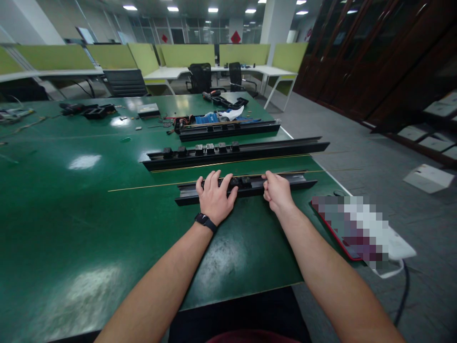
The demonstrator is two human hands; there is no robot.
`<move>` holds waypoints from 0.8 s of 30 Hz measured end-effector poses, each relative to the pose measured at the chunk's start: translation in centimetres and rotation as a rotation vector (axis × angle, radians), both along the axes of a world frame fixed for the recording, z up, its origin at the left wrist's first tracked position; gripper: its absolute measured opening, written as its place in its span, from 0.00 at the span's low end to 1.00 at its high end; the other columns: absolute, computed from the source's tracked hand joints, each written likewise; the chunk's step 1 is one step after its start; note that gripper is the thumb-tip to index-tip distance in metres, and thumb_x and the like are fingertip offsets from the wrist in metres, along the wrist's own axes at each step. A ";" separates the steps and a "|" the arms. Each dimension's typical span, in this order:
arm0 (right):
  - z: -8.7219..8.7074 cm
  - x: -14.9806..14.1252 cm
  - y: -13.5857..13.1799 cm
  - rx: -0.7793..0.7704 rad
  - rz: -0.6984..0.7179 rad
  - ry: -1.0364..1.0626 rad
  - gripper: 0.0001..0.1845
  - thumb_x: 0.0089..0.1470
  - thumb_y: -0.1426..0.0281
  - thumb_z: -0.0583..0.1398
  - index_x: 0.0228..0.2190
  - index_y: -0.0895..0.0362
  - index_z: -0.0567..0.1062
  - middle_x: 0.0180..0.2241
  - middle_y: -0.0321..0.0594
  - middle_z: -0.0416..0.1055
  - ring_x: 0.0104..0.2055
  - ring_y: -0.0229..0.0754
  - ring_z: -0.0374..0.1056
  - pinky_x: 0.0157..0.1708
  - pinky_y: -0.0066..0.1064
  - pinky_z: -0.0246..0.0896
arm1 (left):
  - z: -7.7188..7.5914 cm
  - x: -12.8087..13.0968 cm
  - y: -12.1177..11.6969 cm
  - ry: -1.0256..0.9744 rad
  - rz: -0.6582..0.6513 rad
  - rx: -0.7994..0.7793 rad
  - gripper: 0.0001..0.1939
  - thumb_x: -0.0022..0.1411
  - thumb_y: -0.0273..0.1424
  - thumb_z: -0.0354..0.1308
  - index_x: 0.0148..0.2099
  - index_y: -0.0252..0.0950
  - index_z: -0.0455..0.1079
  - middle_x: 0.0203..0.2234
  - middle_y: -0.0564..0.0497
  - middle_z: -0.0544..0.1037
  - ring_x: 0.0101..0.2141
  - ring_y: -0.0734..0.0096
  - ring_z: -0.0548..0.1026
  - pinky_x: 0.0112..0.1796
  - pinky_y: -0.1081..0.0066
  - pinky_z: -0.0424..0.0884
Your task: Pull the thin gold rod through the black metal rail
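Observation:
My left hand [217, 196], with a dark watch on its wrist, lies over the nearest black channel rail [248, 190]. Its fingers are spread across the rail and partly cover small black blocks [239, 181] in the channel. Farther right along the same rail, my right hand [277, 190] is closed, thumb against curled fingers. Its fingertips meet a thin brass-coloured rod [153, 186], which runs along the rail's far side and sticks out well beyond both ends. The exact pinch is partly hidden by the hand.
A longer black rail [278, 149] with several small blocks lies behind, a second thin rod [228, 163] along its front. Beyond are another rail [257, 130], blue parts [210, 118] and tools [217, 98]. Right, a red-edged blurred item [342, 228] and white power strip [402, 247] sit near the table edge.

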State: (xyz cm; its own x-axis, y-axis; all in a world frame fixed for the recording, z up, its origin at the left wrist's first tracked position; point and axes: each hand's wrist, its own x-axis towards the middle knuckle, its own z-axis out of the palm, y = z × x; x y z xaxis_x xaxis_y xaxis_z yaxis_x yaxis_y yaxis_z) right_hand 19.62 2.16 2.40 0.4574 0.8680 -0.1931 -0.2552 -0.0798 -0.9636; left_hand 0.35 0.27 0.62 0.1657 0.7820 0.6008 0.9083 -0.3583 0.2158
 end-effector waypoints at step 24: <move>0.2 -0.1 -0.2 -0.002 0.003 -0.007 0.10 0.64 0.67 0.59 0.32 0.58 0.72 0.13 0.27 0.60 0.07 0.29 0.46 0.06 0.21 0.37 | 0.1 0.0 -0.1 -0.019 -0.006 -0.012 0.21 0.71 0.45 0.54 0.62 0.47 0.71 0.63 0.42 0.71 0.65 0.49 0.64 0.67 0.42 0.46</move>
State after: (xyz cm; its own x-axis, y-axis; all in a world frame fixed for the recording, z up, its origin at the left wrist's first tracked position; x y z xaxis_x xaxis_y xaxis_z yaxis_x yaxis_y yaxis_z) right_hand 19.53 1.97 2.64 0.4566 0.8688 -0.1918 -0.2480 -0.0828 -0.9652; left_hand 0.35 0.20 0.74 0.1589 0.7882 0.5946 0.9019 -0.3608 0.2373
